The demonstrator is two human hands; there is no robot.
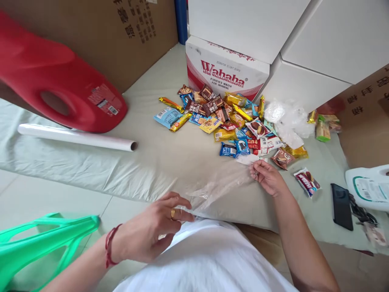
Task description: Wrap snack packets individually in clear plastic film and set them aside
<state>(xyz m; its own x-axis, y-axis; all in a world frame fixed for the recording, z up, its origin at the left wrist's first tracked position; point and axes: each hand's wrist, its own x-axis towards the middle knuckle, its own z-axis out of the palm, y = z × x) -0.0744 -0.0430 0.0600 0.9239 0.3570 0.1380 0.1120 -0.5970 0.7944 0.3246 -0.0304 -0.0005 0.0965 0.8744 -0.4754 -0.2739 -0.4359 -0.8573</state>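
A clear plastic bag or sheet [209, 188] stretches across the front of the cloth-covered surface, between my two hands. My right hand [267, 178] is closed in a pinch on its right end, just below the snack pile. At the near edge, my left hand [154, 227] has bent fingers held apart, with the fingertips at the plastic's left end; I cannot tell whether they touch it. Wrapped snacks [212, 109] in brown, blue, yellow and red lie heaped beyond. One wrapped cake [306, 182] lies apart, right of my right hand.
Behind the pile stands a Wahaha water carton [227, 73]. Crumpled clear bags [285, 121] lie beside the snacks. A red jug [67, 81] and white roll [79, 137] are on the left; a black phone [342, 207] and white bottle [369, 186] on the right. A green stool [51, 239] stands below.
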